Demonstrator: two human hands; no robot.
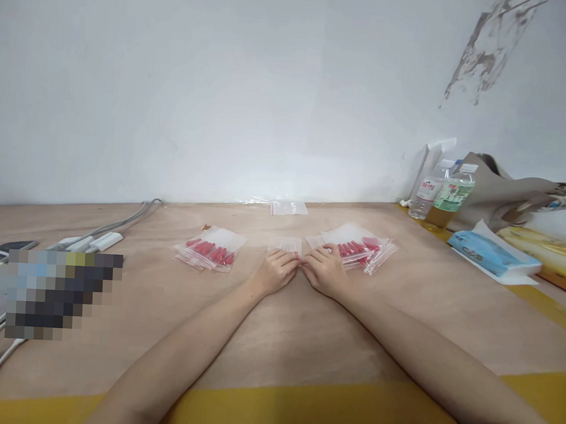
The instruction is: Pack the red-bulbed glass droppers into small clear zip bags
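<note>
A small clear zip bag [286, 243] lies at the middle of the table, and a bit of red shows at its near edge. My left hand [276, 270] is closed on that edge, fingers bent over it. Close beside it, my right hand [326, 269] pinches the same edge, thumb and fingertips together. What the fingertips cover is hidden. To the left is a pile of zip bags with slim red pieces [212, 251] inside. Another pile of filled zip bags [357, 242] sits just past my right hand, partly behind it.
An empty-looking zip bag [289, 207] lies by the wall. At right stand two bottles [449, 198], a grey-brown bag [497, 191] and a blue tissue pack [494, 256]. Grey cables [133, 215] and white plugs [94, 242] are at left, near a blurred-out patch.
</note>
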